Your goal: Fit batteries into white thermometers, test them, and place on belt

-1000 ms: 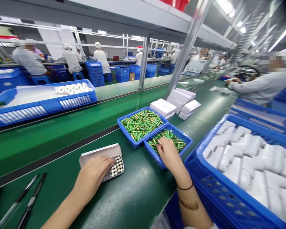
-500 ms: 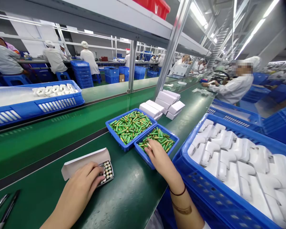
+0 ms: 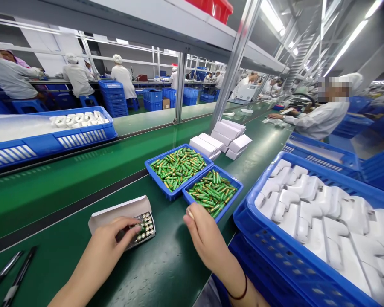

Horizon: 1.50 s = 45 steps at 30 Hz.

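An open white cardboard box (image 3: 121,207) lies on the green bench, with several small batteries (image 3: 148,224) standing upright in it, ends up. My left hand (image 3: 113,234) reaches over the box, thumb and fingertips pinched around a green battery (image 3: 143,227) among the upright ones. My right hand (image 3: 205,234) is closed just in front of the nearer blue bin (image 3: 240,186), above the bench. Its curled fingers hide whatever is in them. Loose green and gold batteries (image 3: 213,189) fill that bin, and more lie in the second blue bin (image 3: 149,167) beside it.
White boxes (image 3: 227,136) are stacked behind the bins. A large blue crate (image 3: 259,221) of white plastic housings (image 3: 310,209) stands at right. Two pens (image 3: 19,273) lie at lower left. A co-worker (image 3: 326,111) sits farther along the bench; a blue tray (image 3: 112,128) stands across the belt.
My right hand has come out of the nearer battery bin, moving toward me, and its fingers are now curled. My left hand stays at the box. The view has shifted slightly.
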{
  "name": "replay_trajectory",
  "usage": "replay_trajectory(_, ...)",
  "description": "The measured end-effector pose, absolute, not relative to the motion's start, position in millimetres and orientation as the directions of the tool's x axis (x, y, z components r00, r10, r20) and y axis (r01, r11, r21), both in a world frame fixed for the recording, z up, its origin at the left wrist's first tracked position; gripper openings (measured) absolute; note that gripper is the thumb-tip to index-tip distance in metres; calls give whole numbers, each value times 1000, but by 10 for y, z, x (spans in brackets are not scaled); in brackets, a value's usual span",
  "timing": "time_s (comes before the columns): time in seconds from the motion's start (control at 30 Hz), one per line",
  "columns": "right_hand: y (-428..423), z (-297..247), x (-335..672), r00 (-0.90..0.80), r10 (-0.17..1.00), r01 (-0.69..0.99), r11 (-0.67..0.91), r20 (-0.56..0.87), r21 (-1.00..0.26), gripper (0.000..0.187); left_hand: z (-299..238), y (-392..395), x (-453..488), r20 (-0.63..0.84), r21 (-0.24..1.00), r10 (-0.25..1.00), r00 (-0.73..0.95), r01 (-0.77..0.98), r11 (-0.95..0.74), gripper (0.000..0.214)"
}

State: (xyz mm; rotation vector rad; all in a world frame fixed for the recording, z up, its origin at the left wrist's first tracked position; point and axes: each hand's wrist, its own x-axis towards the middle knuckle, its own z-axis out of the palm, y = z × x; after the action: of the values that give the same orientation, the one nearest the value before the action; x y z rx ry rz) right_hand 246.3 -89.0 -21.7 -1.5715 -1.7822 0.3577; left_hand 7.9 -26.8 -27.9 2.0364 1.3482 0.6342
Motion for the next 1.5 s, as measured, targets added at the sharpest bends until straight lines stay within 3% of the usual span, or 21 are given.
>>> replay_trajectory(0.1, -1012, -149, 2271, -171, 969, 449, 238, 178, -861, 21, -157, -324, 102, 56, 881, 972, 228, 446, -155, 31)
replay_trajectory(0.2, -1030, -177, 2128, -254, 964, 315, 157, 76, -936, 27, -62, -402, 168, -7, 992, 989, 148, 124, -12, 33)
replay_trajectory(0.33, -1019, -248, 1980, -302, 953, 299, 108, 13, -948, 36, -21, -499, 222, -91, 980, 984, 150, -161, 116, 30)
replay_trajectory(0.47, -1030, -285, 1930, -286, 958, 234, 100, 30, -967, 35, -4, -562, 222, -123, 953, 966, 229, -243, 179, 23)
replay_trajectory(0.83, -1019, -321, 1947, -262, 965, 102, 44, 16, -994, 38, 14, -589, 244, -112, 978, 965, 237, -147, 150, 19)
replay_trajectory(1.1, -998, -428, 1936, -342, 925, -292, -274, -168, -916, 48, 2, -681, 276, 21, 999, 964, 265, 32, -30, 11)
replay_trajectory(1.2, -1031, -414, 1952, -226, 968, -164, -152, -113, -975, 47, 16, -712, 257, 84, 984, 954, 288, 127, -125, 7)
replay_trajectory(1.27, -1063, -395, 1972, -124, 990, 81, 70, 59, -994, 42, 25, -734, 233, 119, 969, 949, 293, 175, -176, 5)
replay_trajectory(1.33, -1083, -368, 2011, -14, 957, 319, 280, 291, -905, 36, 33, -769, 207, 125, 954, 938, 324, 221, -204, 6)
replay_trajectory(1.4, -1081, -334, 2064, 150, 901, 436, 310, 407, -845, 32, 35, -820, 188, 104, 932, 917, 386, 283, -225, 7)
replay_trajectory(1.47, -1061, -300, 2102, 274, 892, 386, 239, 359, -891, 34, 24, -874, 180, 116, 888, 893, 435, 357, -289, 4)
replay_trajectory(1.5, -1049, -289, 2105, 260, 922, 306, 203, 286, -930, 34, 12, -898, 180, 160, 853, 884, 439, 389, -347, 3)
